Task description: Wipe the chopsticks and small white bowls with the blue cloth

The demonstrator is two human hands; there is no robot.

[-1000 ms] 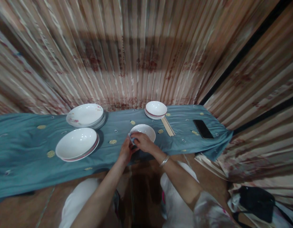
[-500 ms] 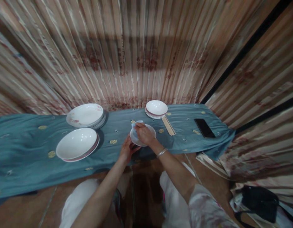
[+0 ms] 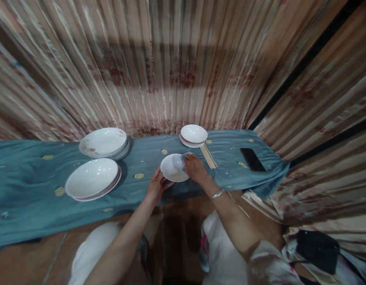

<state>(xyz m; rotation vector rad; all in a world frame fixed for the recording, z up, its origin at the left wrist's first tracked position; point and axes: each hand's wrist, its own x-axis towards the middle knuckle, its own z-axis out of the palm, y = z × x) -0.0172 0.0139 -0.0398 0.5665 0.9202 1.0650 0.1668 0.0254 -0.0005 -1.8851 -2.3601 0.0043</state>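
A small white bowl (image 3: 172, 168) is held above the front edge of the cloth, its inside facing up. My left hand (image 3: 157, 185) grips it at the lower left, with the fingers partly hidden beneath it. At the bowl's right rim, my right hand (image 3: 195, 168) is closed on a pale blue cloth (image 3: 186, 155), most of which the fingers cover. Beyond the bowl stands a stack of small bowls (image 3: 193, 134), and a bundle of wooden chopsticks (image 3: 208, 157) lies beside that stack.
Large bowls (image 3: 92, 180) and a stack of flowered plates (image 3: 103, 142) occupy the left of the table with its teal cloth (image 3: 31, 174). Toward the right end lies a black phone (image 3: 253, 160). A pleated curtain (image 3: 177, 79) hangs behind. A black bag-like item (image 3: 317, 250) sits at lower right.
My right hand has moved with the blue cloth from the bowl's left side across to its right rim, uncovering the inside. My left hand keeps its hold on the bowl.
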